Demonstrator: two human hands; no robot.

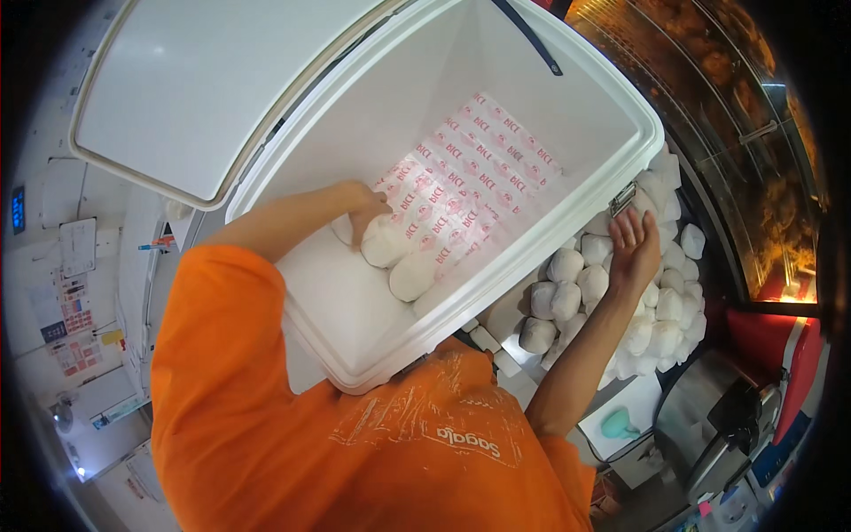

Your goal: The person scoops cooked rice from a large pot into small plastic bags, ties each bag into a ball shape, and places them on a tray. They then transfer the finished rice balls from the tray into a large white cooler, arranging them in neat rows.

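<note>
My left hand reaches into a deep white cooler box and grips a round, white-wrapped bundle from its side; some fingers are hidden. A second white bundle lies against it, and part of another shows behind the hand. A sheet with red repeated printing covers part of the box floor. Outside the box, by its metal latch, my right hand is open, palm showing and nothing held. It is over a large heap of similar wrapped bundles; whether it touches them I cannot tell.
The cooler lid stands open on the left, and a dark strap hangs inside. At right, a lit glass case holds browned food. A large metal pot and a teal object on a white surface are lower right.
</note>
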